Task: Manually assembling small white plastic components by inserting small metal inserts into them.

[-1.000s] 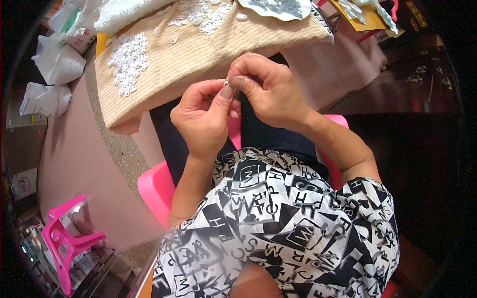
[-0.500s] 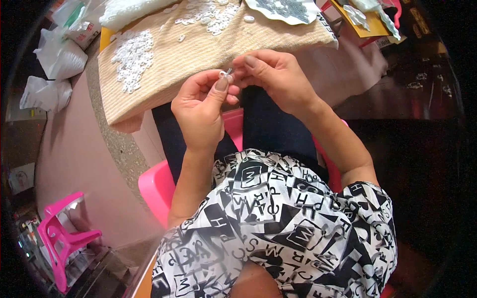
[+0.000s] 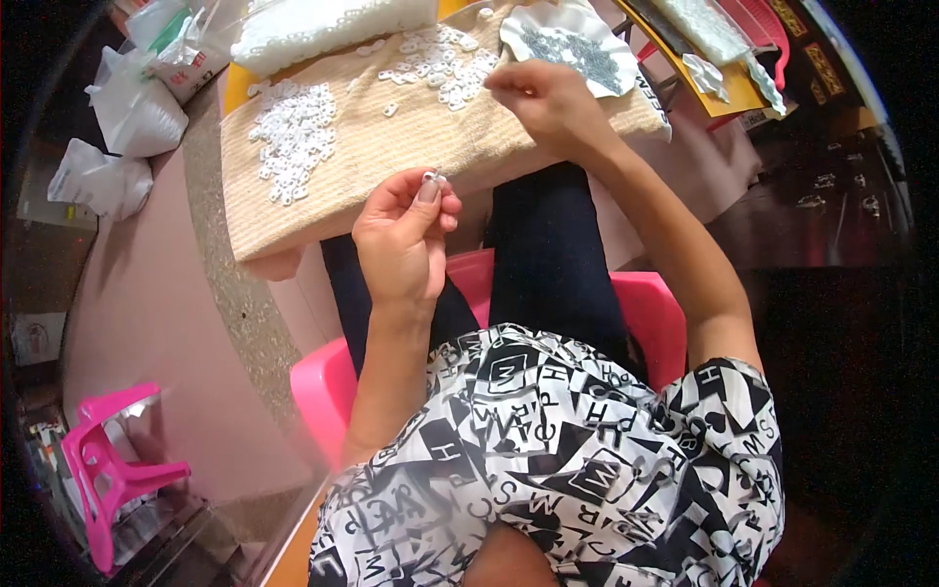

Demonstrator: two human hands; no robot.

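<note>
My left hand [image 3: 399, 240] is held just off the near edge of a beige ribbed cloth [image 3: 362, 157]. Between its thumb and fingers it pinches a small white plastic piece [image 3: 429, 177], mostly covered by the fingertips. Over the cloth, my right hand [image 3: 556, 106] is bent with its fingers drawn together; whatever they hold, if anything, is hidden. Loose white oval pieces [image 3: 432, 65] lie just left of its fingertips. Beyond it rests a white dish [image 3: 616, 86] with many tiny grey parts [image 3: 587, 61]. A denser pile of white pieces [image 3: 293, 142] covers the cloth's left side.
A clear bag packed with white pieces [image 3: 333, 34] lies along the cloth's far edge. White plastic bags [image 3: 137, 108] stand at the left. A pink stool [image 3: 122, 470] is at lower left. At far right is a yellow surface [image 3: 675, 49] beside a red basket [image 3: 778, 44].
My right hand has left the left hand and moved up and right, toward the white pieces and the dish. The left hand keeps its pinch, now slightly lower. The whole view has shifted a little.
</note>
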